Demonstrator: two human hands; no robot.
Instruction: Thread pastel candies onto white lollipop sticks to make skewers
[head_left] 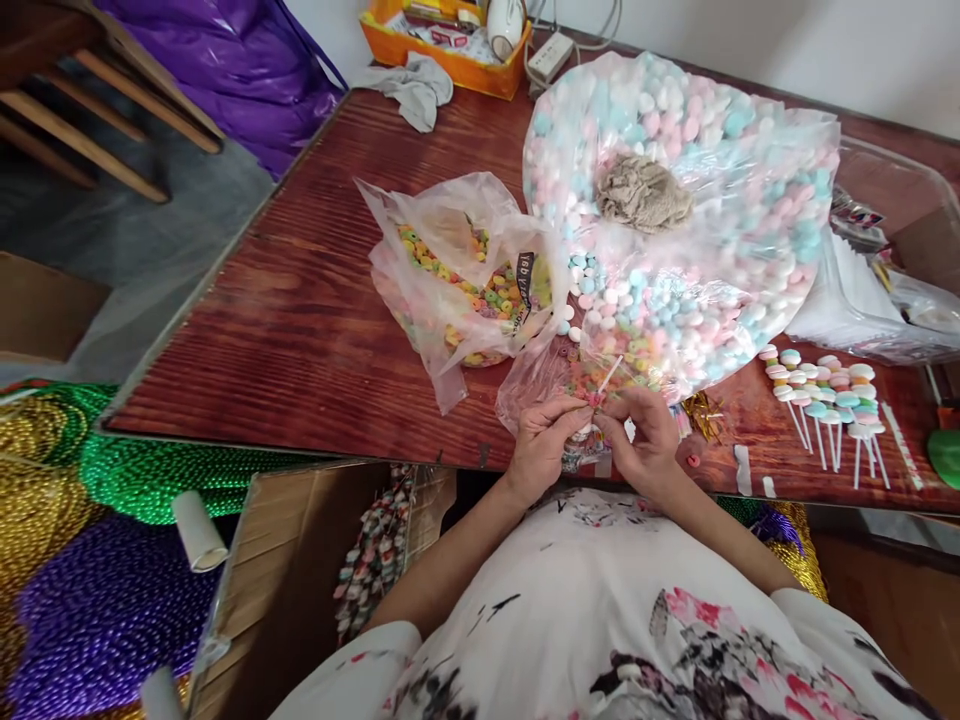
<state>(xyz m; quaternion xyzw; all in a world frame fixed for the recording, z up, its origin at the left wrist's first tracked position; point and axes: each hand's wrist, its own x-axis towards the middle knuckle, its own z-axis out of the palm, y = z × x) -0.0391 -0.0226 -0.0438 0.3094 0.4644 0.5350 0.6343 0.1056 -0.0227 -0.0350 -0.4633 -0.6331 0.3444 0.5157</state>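
Observation:
Close to the table's front edge, my left hand (544, 440) and my right hand (643, 436) meet with their fingers pinched together. Between them is a small candy lollipop, whose white stick (611, 372) points up and away from me; my fingers hide most of its candy end. Just beyond my hands lies a clear plastic bag (532, 385) with small ring candies. A larger bag of pastel disc candies (705, 290) spreads behind, and an open bag of colourful ring candies (480, 290) stands to the left. Several stacked-candy lollipops (832, 395) lie right of my right hand.
A crumpled brown cloth (643, 192) rests on the big bag. At the back are a grey cloth (412, 90), an orange box (450, 45) and a power strip (551, 57). Clear containers (870, 300) stand at right. Shiny beads (120, 600) and a cardboard box (292, 580) sit below.

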